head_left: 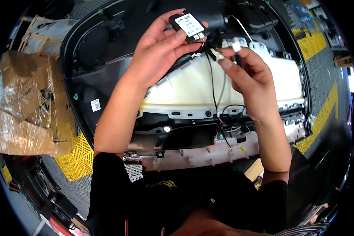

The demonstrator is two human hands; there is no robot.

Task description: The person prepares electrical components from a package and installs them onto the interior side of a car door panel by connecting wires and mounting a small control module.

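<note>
My left hand is closed on a small black control module with a white printed label on its face. A white plug with thin wires sits at the module's lower edge. To the right, my right hand pinches a white wire connector between thumb and fingers. A second white connector on a dark lead stands up between its fingers. Black cables hang from between the hands. Below them lies a large black vehicle trim panel with a cream-white inner piece.
A cardboard box in clear plastic wrap stands at the left. Yellow floor markings show on both sides of the panel. A pale pink strip with brackets and loose wires runs along the panel's near side. Wooden framing stands behind the box.
</note>
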